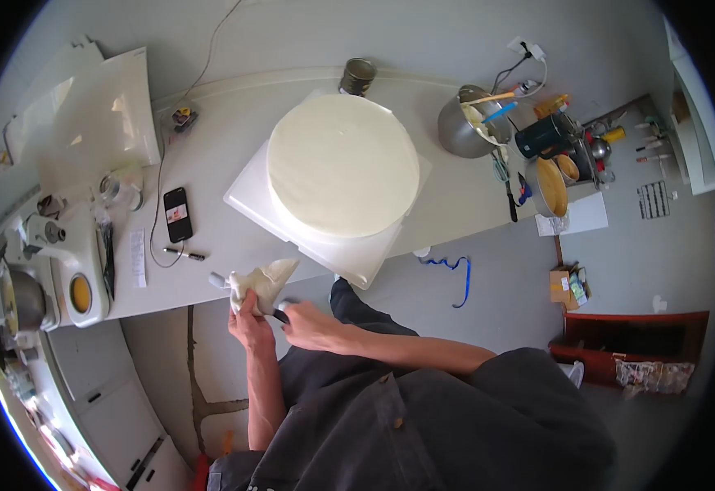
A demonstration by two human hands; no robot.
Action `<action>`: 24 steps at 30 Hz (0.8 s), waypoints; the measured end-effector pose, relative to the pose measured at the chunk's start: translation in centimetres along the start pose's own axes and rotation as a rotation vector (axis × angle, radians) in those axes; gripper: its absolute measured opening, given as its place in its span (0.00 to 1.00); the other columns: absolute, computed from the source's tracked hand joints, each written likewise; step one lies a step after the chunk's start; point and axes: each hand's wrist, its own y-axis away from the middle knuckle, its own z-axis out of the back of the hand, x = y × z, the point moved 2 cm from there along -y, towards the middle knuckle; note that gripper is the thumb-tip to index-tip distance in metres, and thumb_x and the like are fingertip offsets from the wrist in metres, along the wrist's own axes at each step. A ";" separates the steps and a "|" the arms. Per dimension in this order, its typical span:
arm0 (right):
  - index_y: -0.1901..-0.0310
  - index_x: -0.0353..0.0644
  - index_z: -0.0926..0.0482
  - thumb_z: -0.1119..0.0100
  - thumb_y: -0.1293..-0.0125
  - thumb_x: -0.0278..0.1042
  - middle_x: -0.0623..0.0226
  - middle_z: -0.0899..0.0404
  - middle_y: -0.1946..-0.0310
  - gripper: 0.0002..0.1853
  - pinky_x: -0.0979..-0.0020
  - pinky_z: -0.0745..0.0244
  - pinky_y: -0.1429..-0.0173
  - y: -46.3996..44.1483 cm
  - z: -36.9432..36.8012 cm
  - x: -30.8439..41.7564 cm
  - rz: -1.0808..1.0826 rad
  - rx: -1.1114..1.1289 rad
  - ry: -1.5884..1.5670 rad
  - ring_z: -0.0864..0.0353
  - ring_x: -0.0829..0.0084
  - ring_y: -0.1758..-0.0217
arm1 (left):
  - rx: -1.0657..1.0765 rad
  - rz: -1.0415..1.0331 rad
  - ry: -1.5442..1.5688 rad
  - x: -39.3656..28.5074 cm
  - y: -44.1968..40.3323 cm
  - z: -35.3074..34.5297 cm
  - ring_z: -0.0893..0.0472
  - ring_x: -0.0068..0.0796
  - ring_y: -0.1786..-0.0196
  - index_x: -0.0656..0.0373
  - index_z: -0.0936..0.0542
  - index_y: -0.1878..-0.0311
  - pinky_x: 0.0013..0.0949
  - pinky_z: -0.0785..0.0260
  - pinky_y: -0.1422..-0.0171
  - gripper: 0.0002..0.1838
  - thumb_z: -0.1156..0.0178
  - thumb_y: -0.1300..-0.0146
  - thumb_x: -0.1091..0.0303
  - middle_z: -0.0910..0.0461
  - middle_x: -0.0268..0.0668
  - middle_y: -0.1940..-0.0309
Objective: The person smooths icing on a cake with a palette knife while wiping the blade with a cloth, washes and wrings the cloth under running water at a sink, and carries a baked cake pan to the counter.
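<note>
A large round cake [345, 164], coated in smooth white cream, sits on a white square board [247, 192] at the counter's front edge. Just in front of that edge, my left hand [251, 321] grips a bunched cream-white cloth [263, 282]; it may be a soft bag, I cannot tell. My right hand [312, 327] is closed around the black handle [280, 316] of a tool pointing into the cloth. A pale flat tip [219, 280] sticks out on the cloth's far left side, perhaps the same tool's blade. The cloth hides the part between.
Left of the board lie a phone [177, 214], a marker [184, 254] and a paper slip [137, 258]. Behind the cake stands a tin can [358, 76]. To the right are a steel mixing bowl [460, 131] with spatulas and a round pan [550, 188].
</note>
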 end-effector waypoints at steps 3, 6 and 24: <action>0.64 0.30 0.19 0.37 0.35 0.30 0.39 0.18 0.70 0.09 0.50 0.23 0.59 4.7 5.6 0.5 -0.243 0.051 -0.229 0.18 0.36 0.60 | 0.004 -0.047 -0.046 -0.7 -3.2 -0.2 0.16 0.35 0.47 0.67 0.20 0.41 0.34 0.22 0.40 0.22 0.31 0.40 0.81 0.16 0.40 0.48; 0.64 0.31 0.17 0.35 0.37 0.33 0.43 0.18 0.74 0.11 0.53 0.22 0.62 9.7 11.3 1.1 -0.199 -0.040 -0.268 0.17 0.41 0.67 | 0.030 -0.130 -0.141 -1.7 -5.1 -2.4 0.16 0.32 0.49 0.68 0.19 0.43 0.33 0.24 0.42 0.20 0.31 0.39 0.78 0.16 0.40 0.49; 0.45 0.50 0.14 0.33 0.34 0.26 0.63 0.23 0.70 0.16 0.62 0.24 0.67 8.0 31.4 -15.6 -0.314 -1.001 0.340 0.22 0.64 0.71 | 0.359 0.213 -0.580 3.3 1.1 -10.7 0.15 0.40 0.45 0.71 0.35 0.26 0.41 0.20 0.42 0.28 0.51 0.19 0.59 0.18 0.53 0.45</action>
